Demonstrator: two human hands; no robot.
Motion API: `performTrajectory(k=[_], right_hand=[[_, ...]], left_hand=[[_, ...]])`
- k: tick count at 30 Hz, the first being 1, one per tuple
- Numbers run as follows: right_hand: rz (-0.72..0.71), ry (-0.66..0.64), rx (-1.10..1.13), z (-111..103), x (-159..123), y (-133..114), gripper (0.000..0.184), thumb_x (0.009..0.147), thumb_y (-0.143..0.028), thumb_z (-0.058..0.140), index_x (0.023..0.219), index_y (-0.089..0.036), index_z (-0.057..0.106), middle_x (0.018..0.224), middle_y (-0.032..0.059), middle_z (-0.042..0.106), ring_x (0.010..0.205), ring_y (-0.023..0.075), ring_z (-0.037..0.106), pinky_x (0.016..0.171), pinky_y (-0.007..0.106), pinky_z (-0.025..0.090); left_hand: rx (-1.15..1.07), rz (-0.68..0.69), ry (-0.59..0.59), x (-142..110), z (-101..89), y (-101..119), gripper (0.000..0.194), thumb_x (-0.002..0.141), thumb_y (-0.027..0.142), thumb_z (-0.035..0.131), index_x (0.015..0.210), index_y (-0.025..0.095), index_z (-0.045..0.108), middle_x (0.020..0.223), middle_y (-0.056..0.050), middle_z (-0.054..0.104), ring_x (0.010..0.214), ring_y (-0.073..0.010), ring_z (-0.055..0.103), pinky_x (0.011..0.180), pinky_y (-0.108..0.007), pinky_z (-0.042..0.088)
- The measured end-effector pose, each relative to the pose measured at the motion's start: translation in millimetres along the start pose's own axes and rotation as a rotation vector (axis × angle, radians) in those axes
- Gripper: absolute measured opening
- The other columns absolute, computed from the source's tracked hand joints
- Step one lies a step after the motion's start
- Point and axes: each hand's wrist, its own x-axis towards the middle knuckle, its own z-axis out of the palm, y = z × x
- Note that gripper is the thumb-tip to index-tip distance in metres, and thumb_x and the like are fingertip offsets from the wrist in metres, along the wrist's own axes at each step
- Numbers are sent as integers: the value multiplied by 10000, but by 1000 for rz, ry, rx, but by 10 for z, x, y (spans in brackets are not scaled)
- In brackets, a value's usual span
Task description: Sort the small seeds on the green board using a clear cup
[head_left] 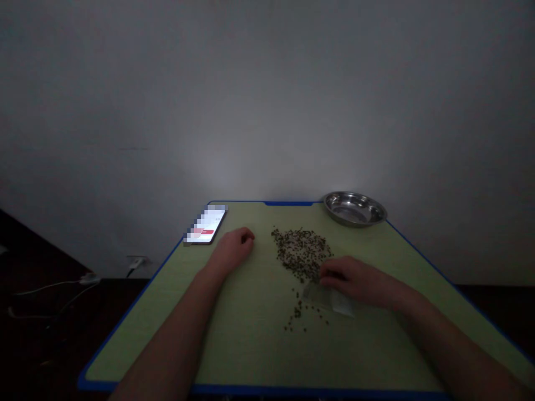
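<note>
Dim light falls on a plain grey wall (pixel 267 100), against which one pale green table (pixel 251 345) with a blue border is set. Two bare hands, one phone, one metal bowl, one clear plastic bag and one main pile of seeds can be counted on or over the tabletop. Near the back left corner, the phone (pixel 211 225) is laid flat with its screen lit; part of the display is blurred out, and a red bar is shown. At the back right corner, the shiny oval bowl (pixel 355 214) is placed. Near the middle, the pile of seeds (pixel 303 250), small, dark and pale, is spread in one layer, too many to be counted; more than a dozen loose seeds (pixel 297 312) are scattered on the near side. The left hand (pixel 235 247) is rested between phone and pile, its fingers curled loosely closed, with nothing seen in them. The right hand (pixel 349 275) is held at the pile's near right edge, fingers bent inward; whether anything is pinched cannot be told. Directly below its fingers and palm, the plastic bag (pixel 343 305) is partly covered, its far end beside the pile. Beyond the table's left side, one wall socket (pixel 137 260) with a plug and some pale cables (pixel 62 285) can be seen.
</note>
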Motion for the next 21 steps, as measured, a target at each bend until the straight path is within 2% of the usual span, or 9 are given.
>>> performTrajectory(k=[6,15,21], right_hand=[[41,94,-67,20,42,54,175,860,-272,484,764,-184,601,684,3,593,617,127,505,557,243,322],[16,62,-19,22,48,38,163,862,-280,495,812,-186,618,740,14,622,659,135,528,582,239,348],[23,181,-125,57,179,57,176,869,-291,485,824,-186,619,750,22,631,674,147,531,612,252,353]], left_hand=[[-14,3,0,-3,5,-15,279,752,246,443,907,161,659,828,-67,676,747,-173,592,674,-280,419],[4,-4,-5,0,-2,12,270,750,229,437,892,164,658,835,-66,676,756,-175,592,682,-281,413],[25,11,-14,6,-4,13,271,756,237,442,903,171,660,855,-69,682,770,-176,597,693,-275,417]])
